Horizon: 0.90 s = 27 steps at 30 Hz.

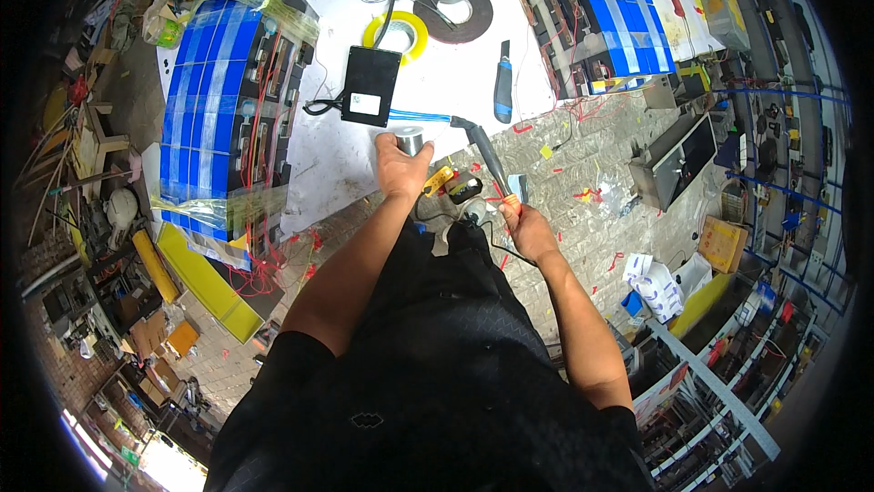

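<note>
A white-topped table (319, 160) stood in a cluttered workshop. Nearest, the right hand's (531, 230) fingers gripped the orange end of a black angled tool (489, 153); the left hand's (401, 171) fingers clasped a silver spool (409, 140) by the table edge. The tool's head reached the blue wires (421, 116), though contact was unclear. The step seemed to be wire-end work, calling for a steady tool. Beyond lay a black box (369, 82), then yellow tape (419, 40).

Spool (410, 141): silver-grey. Handheld tool (489, 157): black, orange grip (513, 202). Box (371, 73): black, white label (366, 104). Tape roll (418, 35): yellow. Knife (503, 93): black and blue. Worktop (314, 169): white. Leftmost pack (205, 105): blue, pale-striped.
</note>
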### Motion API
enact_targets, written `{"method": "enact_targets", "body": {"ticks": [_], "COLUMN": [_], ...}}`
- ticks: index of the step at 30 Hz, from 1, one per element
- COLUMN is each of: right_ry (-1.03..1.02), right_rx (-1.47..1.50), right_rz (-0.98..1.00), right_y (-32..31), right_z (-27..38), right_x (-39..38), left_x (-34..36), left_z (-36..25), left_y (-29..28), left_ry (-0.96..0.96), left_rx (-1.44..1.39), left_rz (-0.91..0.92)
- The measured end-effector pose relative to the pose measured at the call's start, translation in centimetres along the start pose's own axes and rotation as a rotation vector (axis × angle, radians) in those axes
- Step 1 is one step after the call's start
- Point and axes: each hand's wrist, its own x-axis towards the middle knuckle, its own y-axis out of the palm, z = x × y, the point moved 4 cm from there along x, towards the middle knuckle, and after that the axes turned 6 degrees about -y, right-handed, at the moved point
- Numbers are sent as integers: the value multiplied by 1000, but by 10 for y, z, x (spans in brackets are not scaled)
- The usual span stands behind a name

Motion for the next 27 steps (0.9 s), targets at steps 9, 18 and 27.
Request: {"method": "enact_targets", "body": {"ticks": [9,18,27], "right_ry": [-9,-10,-23], "right_rx": [3,8,23], "right_rz": [-4,-1,-4], "right_y": [1,-1,2], "right_z": [-1,2,-3], "right_x": [1,-1,1], "left_x": [1,-1,3], "left_z": [0,-8,-9], "left_y": [1,-2,2], "left_ry": [3,12,36], "left_rx": [-33,-54,-37], "left_rz": [-5,-11,-17]}}
